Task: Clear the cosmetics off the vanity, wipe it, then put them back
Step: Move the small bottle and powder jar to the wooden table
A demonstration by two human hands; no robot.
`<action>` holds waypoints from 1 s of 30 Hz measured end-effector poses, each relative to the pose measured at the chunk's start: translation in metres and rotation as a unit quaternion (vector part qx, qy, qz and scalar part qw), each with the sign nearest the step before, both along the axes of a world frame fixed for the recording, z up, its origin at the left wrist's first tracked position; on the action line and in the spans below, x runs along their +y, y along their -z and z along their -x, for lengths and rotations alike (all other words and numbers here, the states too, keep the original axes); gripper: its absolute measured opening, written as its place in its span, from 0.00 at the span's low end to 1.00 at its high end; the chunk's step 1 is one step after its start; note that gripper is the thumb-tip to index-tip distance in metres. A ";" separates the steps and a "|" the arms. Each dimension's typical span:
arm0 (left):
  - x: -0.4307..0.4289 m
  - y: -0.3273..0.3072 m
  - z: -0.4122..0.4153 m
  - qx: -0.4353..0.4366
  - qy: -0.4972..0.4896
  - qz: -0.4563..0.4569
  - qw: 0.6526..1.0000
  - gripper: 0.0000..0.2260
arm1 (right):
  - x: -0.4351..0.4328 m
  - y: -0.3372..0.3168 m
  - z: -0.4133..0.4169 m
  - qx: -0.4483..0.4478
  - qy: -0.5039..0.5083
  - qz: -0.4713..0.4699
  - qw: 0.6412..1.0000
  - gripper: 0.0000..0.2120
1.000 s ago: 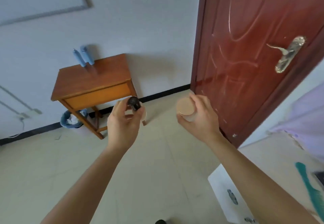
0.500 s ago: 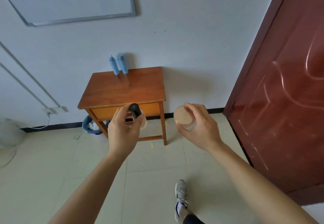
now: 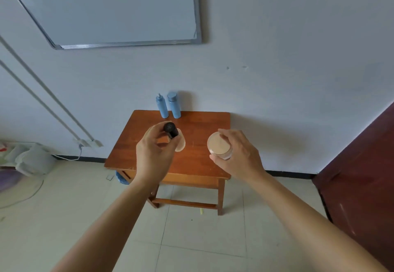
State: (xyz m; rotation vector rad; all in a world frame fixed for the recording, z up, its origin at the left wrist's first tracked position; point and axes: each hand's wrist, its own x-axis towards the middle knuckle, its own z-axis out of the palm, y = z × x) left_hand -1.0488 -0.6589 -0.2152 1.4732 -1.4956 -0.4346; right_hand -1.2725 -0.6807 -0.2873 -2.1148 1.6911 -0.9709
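Observation:
A small wooden vanity table (image 3: 200, 127) stands against the white wall. Two blue bottles (image 3: 168, 105) stand upright side by side at its back edge. My left hand (image 3: 153, 154) holds a black-capped bottle (image 3: 171, 130) together with a pale round pad or compact (image 3: 180, 143), above the left part of the tabletop. My right hand (image 3: 238, 154) grips a round jar with a beige lid (image 3: 219, 145) above the right part of the tabletop.
A whiteboard (image 3: 110, 9) hangs on the wall above. A dark red door (image 3: 362, 176) is at the right. White bags (image 3: 32, 158) and a cable lie on the floor at the left. A blue bin (image 3: 121, 178) shows under the table.
The view has swung left and closer to the table; the door slid to the right edge. Both hands, holding the same items, now hover over the tabletop.

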 end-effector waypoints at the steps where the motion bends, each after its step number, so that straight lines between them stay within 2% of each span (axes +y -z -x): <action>1: -0.016 0.005 -0.004 0.000 -0.003 -0.002 1.000 0.14 | -0.017 0.003 -0.004 0.002 -0.007 -0.004 1.000 0.35; 8: -0.148 0.064 -0.047 0.008 0.005 -0.073 0.997 0.14 | -0.134 0.044 -0.028 0.005 -0.007 -0.058 0.998 0.33; 15: -0.284 0.108 -0.058 0.020 0.054 -0.159 0.986 0.11 | -0.237 0.072 -0.046 0.033 0.069 -0.128 0.989 0.35; 21: -0.355 0.157 -0.045 0.022 0.074 -0.228 0.971 0.13 | -0.293 0.103 -0.047 0.057 0.111 -0.197 0.972 0.37; 30: -0.410 0.215 -0.012 -0.006 0.041 -0.263 0.964 0.09 | -0.360 0.173 -0.042 0.017 0.110 -0.244 0.963 0.23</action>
